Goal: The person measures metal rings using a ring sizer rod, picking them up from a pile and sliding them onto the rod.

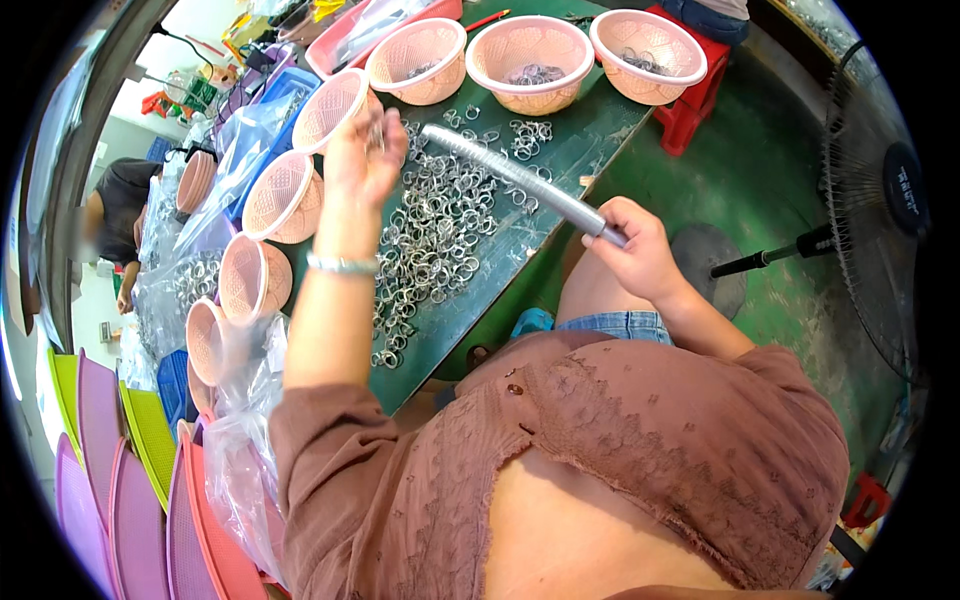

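In my right hand [640,245] is the thick end of a tapered silver ring mandrel [520,178]. Its thin tip points left and away, over the table toward my other hand. My left hand [362,160] is raised above the far left of the ring pile, beside the baskets, with its fingers curled. A small shiny ring [376,132] shows at those fingers, partly hidden. Below and between the hands, a large heap of silver rings [435,225] spreads over the green tabletop [470,305]. A smaller cluster of rings [530,138] lies beyond the mandrel.
Pink plastic baskets [530,85] curve along the table's far and left sides; some hold rings. Plastic bags [240,400] and colourful bins [140,500] crowd the left. A black fan [880,190] and red stool [690,95] stand right. Another person [125,210] is at far left.
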Motion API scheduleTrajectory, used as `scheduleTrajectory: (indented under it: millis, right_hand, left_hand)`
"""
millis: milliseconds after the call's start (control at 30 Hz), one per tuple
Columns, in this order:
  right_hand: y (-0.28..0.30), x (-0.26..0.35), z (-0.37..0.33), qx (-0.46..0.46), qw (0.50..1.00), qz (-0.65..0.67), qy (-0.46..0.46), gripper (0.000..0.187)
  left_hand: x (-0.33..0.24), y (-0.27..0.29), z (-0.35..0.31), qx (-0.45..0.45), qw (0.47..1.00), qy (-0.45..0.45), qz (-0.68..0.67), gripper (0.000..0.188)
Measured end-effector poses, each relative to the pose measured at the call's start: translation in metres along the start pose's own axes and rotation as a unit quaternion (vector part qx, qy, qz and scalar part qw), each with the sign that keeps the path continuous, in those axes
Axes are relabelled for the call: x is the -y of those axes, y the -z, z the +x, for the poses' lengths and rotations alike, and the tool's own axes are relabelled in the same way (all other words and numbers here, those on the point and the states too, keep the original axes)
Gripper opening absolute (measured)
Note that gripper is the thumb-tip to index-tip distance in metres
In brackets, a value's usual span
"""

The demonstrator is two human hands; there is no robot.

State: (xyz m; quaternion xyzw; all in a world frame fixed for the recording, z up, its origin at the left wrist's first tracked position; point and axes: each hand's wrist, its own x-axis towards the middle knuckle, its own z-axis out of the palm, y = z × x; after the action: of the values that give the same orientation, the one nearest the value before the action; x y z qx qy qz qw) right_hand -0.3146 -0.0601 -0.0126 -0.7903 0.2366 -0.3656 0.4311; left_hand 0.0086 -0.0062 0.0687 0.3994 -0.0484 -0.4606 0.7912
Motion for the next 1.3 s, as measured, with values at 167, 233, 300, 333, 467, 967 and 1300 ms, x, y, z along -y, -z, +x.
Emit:
scheduleTrajectory:
  millis: [167, 233, 300, 333, 467, 967, 1300]
  right_hand:
    - [0.008, -0.008, -0.001, -0.031, 0.991, 0.087, -0.095, 0.013]
    - [0.008, -0.009, -0.001, -0.029, 0.986, 0.112, -0.117, 0.013]
    - [0.007, -0.008, -0.003, -0.026, 0.986, 0.114, -0.119, 0.013]
    - [0.006, -0.008, -0.004, -0.028, 0.985, 0.115, -0.122, 0.013]
    - [0.009, -0.012, -0.006, -0.033, 0.989, 0.09, -0.109, 0.014]
    - [-0.004, -0.013, -0.002, 0.002, 0.988, 0.107, -0.114, 0.015]
    - [-0.006, 0.002, 0.002, 0.018, 1.0, -0.018, -0.015, 0.016]
  left_hand:
    - [-0.038, -0.06, 0.075, -0.012, 0.982, -0.061, 0.178, 0.025]
    - [-0.048, -0.078, 0.091, 0.01, 0.964, -0.101, 0.244, 0.032]
    - [-0.064, -0.071, 0.119, 0.057, 0.954, -0.101, 0.277, 0.036]
    - [-0.064, -0.074, 0.124, 0.057, 0.947, -0.098, 0.3, 0.038]
    - [-0.03, -0.078, 0.089, 0.015, 0.88, -0.109, 0.462, 0.039]
    - [0.031, 0.032, 0.001, 0.105, 0.808, -0.122, 0.567, 0.023]
    - [0.031, 0.039, -0.045, 0.22, 0.972, 0.036, 0.075, 0.021]
